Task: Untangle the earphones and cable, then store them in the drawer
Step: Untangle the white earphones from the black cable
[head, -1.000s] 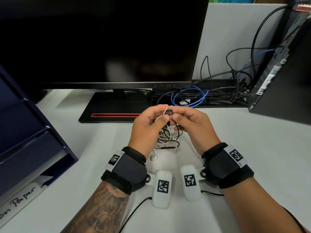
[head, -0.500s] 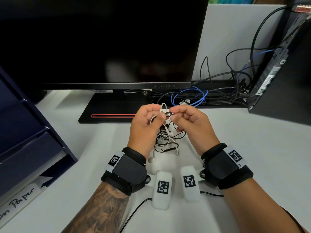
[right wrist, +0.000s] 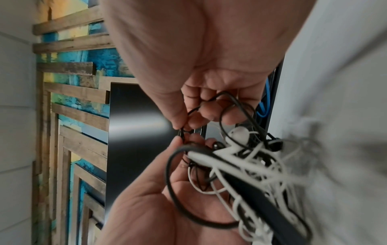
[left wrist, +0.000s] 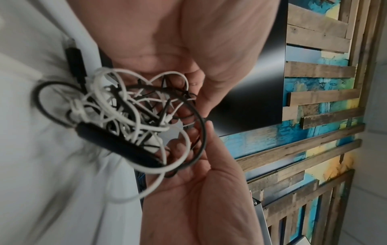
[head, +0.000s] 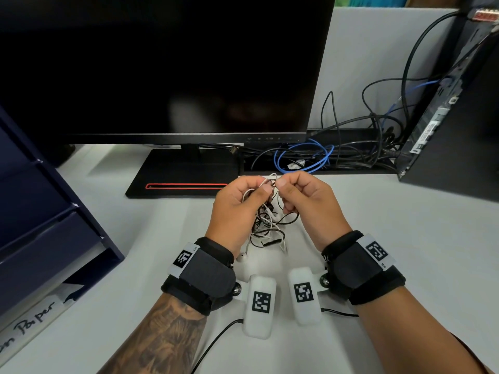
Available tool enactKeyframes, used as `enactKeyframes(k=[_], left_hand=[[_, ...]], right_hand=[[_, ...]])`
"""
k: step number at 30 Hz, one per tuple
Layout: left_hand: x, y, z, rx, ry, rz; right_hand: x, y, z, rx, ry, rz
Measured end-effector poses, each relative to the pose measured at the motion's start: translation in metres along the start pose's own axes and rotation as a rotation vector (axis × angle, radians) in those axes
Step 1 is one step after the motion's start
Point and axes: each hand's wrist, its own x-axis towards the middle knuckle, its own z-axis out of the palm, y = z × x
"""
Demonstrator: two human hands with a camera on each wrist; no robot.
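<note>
1. The left hand (head: 237, 209) is curled, thumb and forefinger pinching strands at the top of the tangle (head: 266, 225) of white earphones and black cable.
2. The right hand (head: 307, 203) is curled too, its thumb and forefinger pinching a thin black loop at the same spot, fingertips almost touching those of the left hand.
3. The two hands hold the top of the tangle raised above the worktop (head: 405, 238), about midway between its left and right edges; the rest hangs down between the wrists.
4. One white earbud (head: 243, 257) dangles lowest, just beside the left wristband; whether it touches the worktop cannot be told.
5. In the wrist views white and black strands cross many times, with a thick black plug body (left wrist: 117, 142) among them.
6. Beyond the hands, toward the far edge, stand the monitor (head: 162, 71) and its base (head: 183, 174).
7. A heap of wires (head: 305, 157), one blue, lies at the far edge.
8. A blue drawer unit (head: 40, 211) stands at the left edge, a computer (head: 459, 136) at the far right corner.
</note>
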Motion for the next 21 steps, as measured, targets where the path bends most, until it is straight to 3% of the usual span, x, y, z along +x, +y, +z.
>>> enactKeyframes(k=[5, 21], left_hand=[[0.0001, 0.0033, -0.0001, -0.091, 0.014, -0.068], [-0.0031, 0.0041, 0.0028, 0.002, -0.033, -0.041]], right_hand=[[0.0014, 0.0024, 0.0, 0.01, 0.005, -0.004], [-0.0007, -0.0011, -0.0003, -0.011, -0.084, -0.051]])
